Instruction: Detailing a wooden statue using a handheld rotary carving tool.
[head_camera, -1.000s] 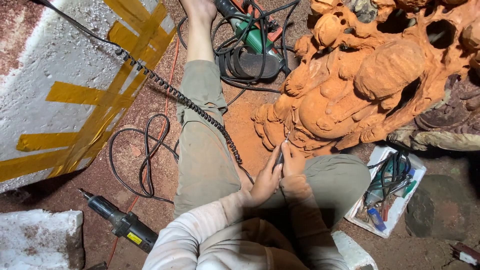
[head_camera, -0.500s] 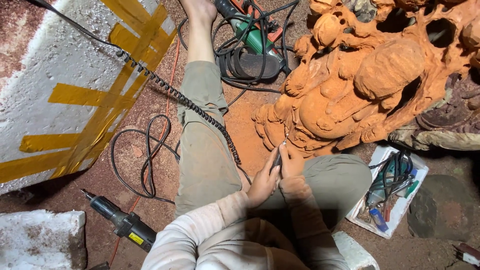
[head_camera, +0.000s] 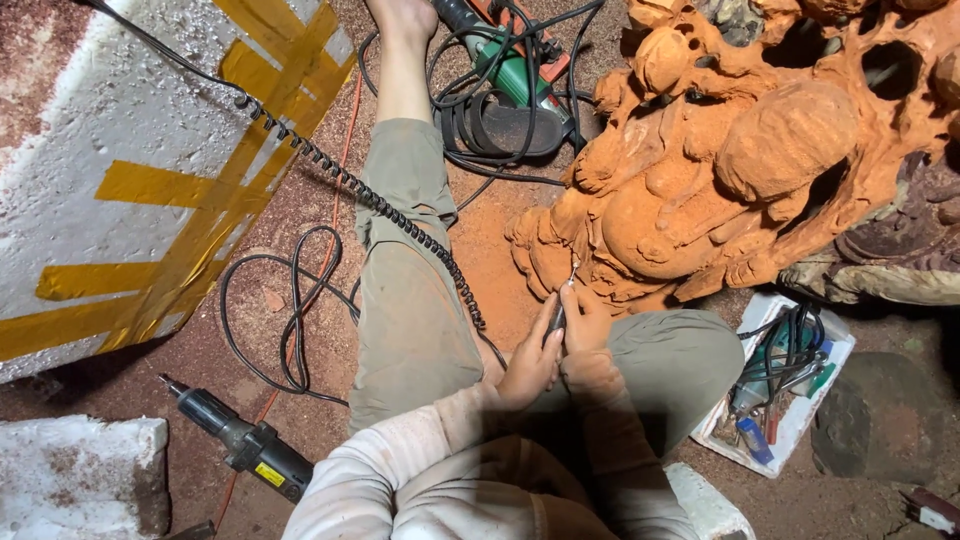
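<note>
**Two hands steady a rotary handpiece against the foot of a wood carving**

The landmark is the large orange-red wood carving (head_camera: 740, 170), which stands on the dusty ground in front of the seated person. Both hands meet at its lower left edge. The left hand (head_camera: 528, 362) is closed around the slim handpiece (head_camera: 557, 318), holding it like a pen so that the fine bit points up at the carving's base. The right hand (head_camera: 588, 322) is curled in beside it, fingers touching the tool near its tip, seemingly to brace it for small, controlled cuts. The bit looks to be at or just touching the wood; the contact itself is too small to tell.

A coiled flexible shaft (head_camera: 380, 205) runs away from the carving to the left, across the person's outstretched leg (head_camera: 405, 270), which keeps it off the ground and lets it trail slack behind the hand. Above the carving's left side lies a green power tool (head_camera: 512, 75) in a tangle of black cable. Below the carving, to the right, sits a white tray (head_camera: 828, 372) of small tools within arm's reach. Well left of the carving, a dark grinder (head_camera: 240, 445) lies on the ground.
</note>
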